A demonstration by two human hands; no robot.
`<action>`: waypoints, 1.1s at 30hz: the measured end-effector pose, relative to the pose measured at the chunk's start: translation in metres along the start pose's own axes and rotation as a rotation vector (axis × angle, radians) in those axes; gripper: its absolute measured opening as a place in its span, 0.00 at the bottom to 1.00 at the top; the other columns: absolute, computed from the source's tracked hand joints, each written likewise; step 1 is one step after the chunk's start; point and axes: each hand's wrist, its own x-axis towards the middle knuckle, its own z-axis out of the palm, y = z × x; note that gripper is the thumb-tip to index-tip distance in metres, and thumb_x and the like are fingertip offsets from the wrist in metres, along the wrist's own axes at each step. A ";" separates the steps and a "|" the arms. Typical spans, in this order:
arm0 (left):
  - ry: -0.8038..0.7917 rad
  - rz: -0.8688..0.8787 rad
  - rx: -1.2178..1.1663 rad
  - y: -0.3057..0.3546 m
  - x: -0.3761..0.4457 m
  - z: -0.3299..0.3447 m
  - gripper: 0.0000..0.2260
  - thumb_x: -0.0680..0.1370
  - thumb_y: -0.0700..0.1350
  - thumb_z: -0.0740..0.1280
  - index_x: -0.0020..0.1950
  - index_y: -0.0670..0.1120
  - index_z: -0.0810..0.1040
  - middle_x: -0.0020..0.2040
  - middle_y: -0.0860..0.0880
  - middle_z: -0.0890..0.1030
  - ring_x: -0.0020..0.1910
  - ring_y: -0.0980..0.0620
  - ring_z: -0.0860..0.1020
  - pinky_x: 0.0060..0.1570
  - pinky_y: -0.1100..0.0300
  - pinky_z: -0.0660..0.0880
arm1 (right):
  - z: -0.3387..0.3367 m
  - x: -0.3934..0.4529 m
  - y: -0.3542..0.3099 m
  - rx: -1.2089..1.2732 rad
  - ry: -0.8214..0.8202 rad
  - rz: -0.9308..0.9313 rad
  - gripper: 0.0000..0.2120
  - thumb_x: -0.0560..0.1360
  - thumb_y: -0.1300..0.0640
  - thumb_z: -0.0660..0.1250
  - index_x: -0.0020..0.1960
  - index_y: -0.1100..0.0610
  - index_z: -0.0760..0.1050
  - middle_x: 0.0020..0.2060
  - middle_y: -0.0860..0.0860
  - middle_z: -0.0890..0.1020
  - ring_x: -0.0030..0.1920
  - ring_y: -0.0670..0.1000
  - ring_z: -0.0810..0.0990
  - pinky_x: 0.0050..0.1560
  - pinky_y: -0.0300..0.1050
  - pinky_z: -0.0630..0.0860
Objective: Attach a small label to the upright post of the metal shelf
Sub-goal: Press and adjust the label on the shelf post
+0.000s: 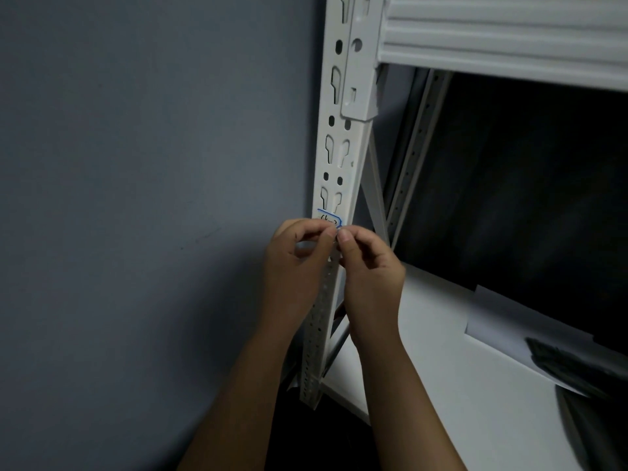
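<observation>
A plain grey-blue wall (136, 198) fills the left half of the scene. To its right stands a white metal shelving unit, its ribbed horizontal beam (509, 39) crossing the far upper right above a dark opening. Below that opening lies a flat white shelf board (441, 385), and on it, at the right, a pale sheet of paper (503, 321) with a dark ridged object (577, 365) resting across its near edge; what that object is cannot be told. The white perforated upright post (334, 158), punched with keyhole slots and round holes, runs from the far top down the middle of the scene. Both hands meet at the post. The left hand (299, 253) and the right hand (370, 263) have their fingers curled, thumb and fingertips pinching the lower edge of a small white label with a blue border (329, 217), which lies against the front face of the post just below a pair of keyhole slots
</observation>
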 end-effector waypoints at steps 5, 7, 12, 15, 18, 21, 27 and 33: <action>-0.021 -0.004 0.025 0.000 -0.001 0.000 0.03 0.76 0.41 0.68 0.45 0.48 0.80 0.48 0.50 0.79 0.44 0.62 0.78 0.40 0.73 0.73 | -0.001 0.000 -0.001 -0.012 0.024 -0.011 0.06 0.75 0.65 0.67 0.46 0.57 0.81 0.41 0.50 0.84 0.43 0.43 0.82 0.44 0.33 0.77; -0.020 -0.005 0.025 -0.001 -0.001 0.000 0.03 0.76 0.41 0.68 0.46 0.48 0.80 0.48 0.50 0.79 0.44 0.61 0.79 0.40 0.73 0.72 | -0.001 0.000 0.000 -0.008 0.022 -0.008 0.06 0.75 0.65 0.68 0.45 0.55 0.82 0.41 0.50 0.84 0.45 0.45 0.83 0.45 0.34 0.77; -0.026 -0.018 0.059 -0.002 0.000 -0.001 0.03 0.77 0.42 0.67 0.47 0.48 0.80 0.49 0.50 0.79 0.45 0.61 0.78 0.41 0.73 0.72 | -0.003 -0.001 -0.001 0.011 -0.005 0.016 0.06 0.74 0.64 0.69 0.46 0.54 0.82 0.41 0.49 0.85 0.45 0.44 0.83 0.45 0.33 0.77; -0.042 -0.016 0.068 -0.003 0.001 -0.001 0.03 0.77 0.41 0.67 0.47 0.47 0.80 0.49 0.49 0.79 0.45 0.62 0.78 0.42 0.73 0.72 | -0.004 -0.001 -0.001 -0.005 0.011 0.007 0.06 0.74 0.63 0.69 0.46 0.54 0.82 0.41 0.48 0.85 0.45 0.43 0.83 0.43 0.30 0.76; -0.058 0.003 0.085 -0.005 0.001 -0.002 0.04 0.77 0.41 0.66 0.48 0.45 0.81 0.49 0.49 0.80 0.46 0.61 0.78 0.44 0.73 0.72 | -0.005 0.000 0.001 -0.024 0.015 -0.003 0.07 0.74 0.63 0.70 0.45 0.52 0.82 0.42 0.47 0.85 0.46 0.43 0.83 0.45 0.31 0.77; -0.085 0.020 0.102 -0.007 0.002 -0.003 0.05 0.78 0.40 0.65 0.48 0.44 0.82 0.50 0.50 0.80 0.48 0.61 0.78 0.45 0.73 0.72 | -0.006 0.002 0.002 -0.021 0.004 -0.008 0.08 0.74 0.63 0.70 0.44 0.51 0.82 0.40 0.46 0.85 0.46 0.43 0.83 0.47 0.33 0.77; -0.098 0.011 0.099 -0.009 0.003 -0.004 0.05 0.78 0.41 0.65 0.47 0.45 0.81 0.49 0.50 0.79 0.47 0.63 0.78 0.45 0.74 0.72 | -0.007 0.003 0.004 -0.042 -0.034 -0.042 0.08 0.74 0.65 0.69 0.49 0.53 0.81 0.41 0.46 0.84 0.44 0.42 0.82 0.46 0.33 0.77; -0.072 -0.008 0.096 -0.011 0.004 -0.005 0.04 0.77 0.41 0.66 0.46 0.46 0.81 0.48 0.49 0.80 0.47 0.58 0.79 0.44 0.73 0.73 | -0.006 0.004 0.012 -0.187 0.010 -0.141 0.06 0.76 0.62 0.67 0.46 0.53 0.79 0.45 0.51 0.82 0.46 0.44 0.81 0.46 0.34 0.76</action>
